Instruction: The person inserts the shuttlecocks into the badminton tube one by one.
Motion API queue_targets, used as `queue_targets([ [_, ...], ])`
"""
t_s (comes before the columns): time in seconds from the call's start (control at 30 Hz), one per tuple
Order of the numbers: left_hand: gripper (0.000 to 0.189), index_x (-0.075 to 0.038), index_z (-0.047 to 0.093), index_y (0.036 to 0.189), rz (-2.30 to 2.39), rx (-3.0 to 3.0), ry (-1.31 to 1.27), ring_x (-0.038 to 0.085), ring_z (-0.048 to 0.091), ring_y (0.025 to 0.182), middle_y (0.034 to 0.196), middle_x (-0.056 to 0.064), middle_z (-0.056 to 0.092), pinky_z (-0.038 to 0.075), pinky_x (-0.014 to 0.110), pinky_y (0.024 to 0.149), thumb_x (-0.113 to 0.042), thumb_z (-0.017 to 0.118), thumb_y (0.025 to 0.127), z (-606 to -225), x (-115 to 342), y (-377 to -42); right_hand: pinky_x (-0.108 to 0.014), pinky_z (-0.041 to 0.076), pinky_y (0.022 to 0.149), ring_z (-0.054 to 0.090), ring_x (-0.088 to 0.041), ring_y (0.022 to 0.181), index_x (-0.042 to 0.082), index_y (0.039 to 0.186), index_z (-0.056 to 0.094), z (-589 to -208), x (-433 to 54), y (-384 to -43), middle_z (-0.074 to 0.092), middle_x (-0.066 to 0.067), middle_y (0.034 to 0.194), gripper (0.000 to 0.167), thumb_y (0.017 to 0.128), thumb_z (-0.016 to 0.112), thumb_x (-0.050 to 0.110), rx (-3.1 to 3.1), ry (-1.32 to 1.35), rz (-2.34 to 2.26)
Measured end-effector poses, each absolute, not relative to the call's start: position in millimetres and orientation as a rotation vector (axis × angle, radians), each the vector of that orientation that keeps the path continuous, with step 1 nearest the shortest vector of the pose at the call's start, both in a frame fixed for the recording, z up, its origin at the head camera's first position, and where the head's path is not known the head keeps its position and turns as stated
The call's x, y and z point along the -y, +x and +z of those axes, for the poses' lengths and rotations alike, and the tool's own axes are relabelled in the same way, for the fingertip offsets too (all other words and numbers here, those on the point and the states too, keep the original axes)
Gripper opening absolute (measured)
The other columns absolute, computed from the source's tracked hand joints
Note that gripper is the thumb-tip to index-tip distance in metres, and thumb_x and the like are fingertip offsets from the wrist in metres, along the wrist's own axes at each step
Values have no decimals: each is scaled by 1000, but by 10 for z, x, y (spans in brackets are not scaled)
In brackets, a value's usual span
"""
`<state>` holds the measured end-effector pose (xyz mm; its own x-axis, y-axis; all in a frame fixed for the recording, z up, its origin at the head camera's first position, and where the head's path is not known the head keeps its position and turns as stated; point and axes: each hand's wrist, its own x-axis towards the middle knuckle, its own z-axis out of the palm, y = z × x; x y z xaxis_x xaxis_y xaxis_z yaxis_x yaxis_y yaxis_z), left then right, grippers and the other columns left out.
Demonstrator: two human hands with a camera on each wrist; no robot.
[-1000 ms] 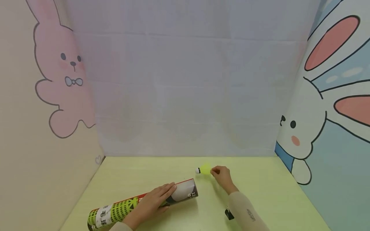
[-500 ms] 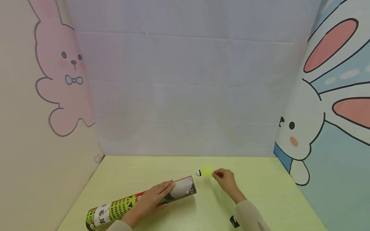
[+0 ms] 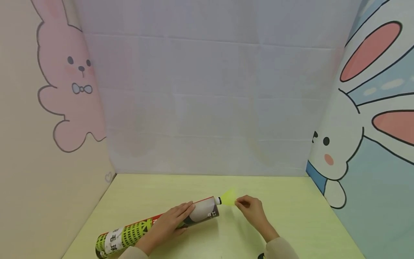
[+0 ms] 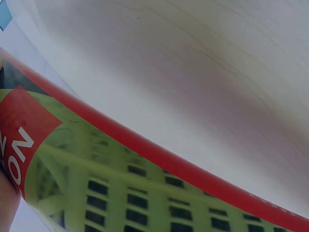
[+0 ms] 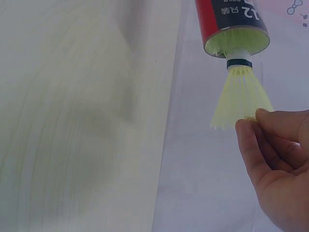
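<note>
A printed shuttlecock tube (image 3: 203, 212) lies aslant across the table, its open end toward the right. My left hand (image 3: 171, 221) grips it around the middle, thumb on the near side and fingers over the top. Between thumb and fingertips, my right hand (image 3: 253, 210) pinches the skirt edge of a yellow shuttlecock (image 3: 228, 198). The shuttlecock's white cork points at the tube's open mouth and sits right at it in the right wrist view. Yellow skirt material shows inside the tube's mouth (image 5: 241, 42). The left wrist view shows the tube's red stripe (image 4: 145, 149) and green print up close.
A small black object (image 3: 261, 256) lies by the right sleeve at the near edge of the pale yellow table (image 3: 278, 190). A white cloth backdrop (image 3: 207, 108) stands behind, between side walls with rabbit drawings.
My right hand has brought the shuttlecock down and slightly left, so its cork now meets the tube's mouth. The tube and left hand have barely shifted.
</note>
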<state>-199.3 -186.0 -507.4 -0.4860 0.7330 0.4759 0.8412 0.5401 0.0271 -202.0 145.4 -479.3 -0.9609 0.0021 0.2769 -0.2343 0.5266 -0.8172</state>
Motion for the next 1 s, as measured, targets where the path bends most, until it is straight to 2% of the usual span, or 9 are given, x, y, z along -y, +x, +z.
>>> queue_targets([
  [0.2, 92, -4, 38, 147, -379, 2373, -1293, 25, 51, 125, 148, 9, 42, 51, 38, 91, -22, 86, 71, -5055, 1851, -2003, -22, 55, 62, 67, -12, 67, 1, 83, 71, -4839, -1382, -1964, 71, -8, 79, 4, 80, 74, -1, 2496, 339, 1400],
  [0.47, 81, -3, 39, 146, -383, 2352, -1315, 24, 51, 125, 147, 10, 43, 51, 38, 91, -32, 78, 81, -5034, 1807, -2024, -23, 56, 62, 67, -11, 68, 1, 84, 72, -4851, -1315, -1951, 71, -8, 80, 4, 81, 74, -1, 2495, 408, 1452],
  [0.6, 84, -3, 38, 147, -383, 2362, -1321, 25, 52, 124, 147, 11, 44, 51, 39, 91, -30, 80, 79, -5032, 1804, -2007, -22, 56, 63, 68, -13, 69, 1, 85, 72, -4838, -1276, -1941, 71, -9, 80, 3, 82, 73, 2, 2497, 451, 1472],
  [0.63, 81, -3, 38, 147, -381, 2361, -1322, 25, 52, 124, 147, 10, 44, 51, 39, 91, -32, 77, 82, -5035, 1806, -2007, -22, 56, 63, 68, -13, 69, 1, 85, 72, -4838, -1266, -1938, 71, -9, 81, 3, 82, 73, 2, 2503, 455, 1473],
  [0.77, 85, -4, 39, 147, -373, 2358, -1315, 25, 51, 125, 149, 8, 41, 51, 38, 92, -29, 81, 78, -5028, 1794, -2002, -22, 56, 64, 67, -12, 70, 0, 85, 72, -4845, -1241, -1933, 71, -9, 81, 3, 82, 73, 1, 2515, 452, 1492],
  [0.83, 82, -4, 39, 147, -362, 2351, -1314, 25, 51, 125, 149, 8, 42, 51, 38, 92, -32, 78, 81, -5029, 1789, -2006, -22, 56, 64, 67, -11, 70, 0, 85, 72, -4853, -1239, -1934, 71, -8, 81, 3, 82, 73, 0, 2526, 438, 1489],
  [0.87, 84, -4, 39, 147, -356, 2351, -1313, 25, 52, 124, 149, 8, 42, 51, 38, 91, -31, 80, 79, -5026, 1786, -2007, -22, 56, 64, 67, -11, 70, 0, 85, 72, -4853, -1238, -1931, 71, -8, 81, 3, 82, 73, 0, 2527, 436, 1491],
  [1.0, 76, -3, 40, 146, -349, 2338, -1312, 25, 52, 124, 147, 9, 44, 51, 38, 91, -37, 72, 86, -5007, 1779, -2007, -22, 56, 64, 67, -11, 70, 1, 85, 72, -4841, -1234, -1923, 71, -8, 81, 4, 82, 72, -1, 2531, 430, 1482],
])
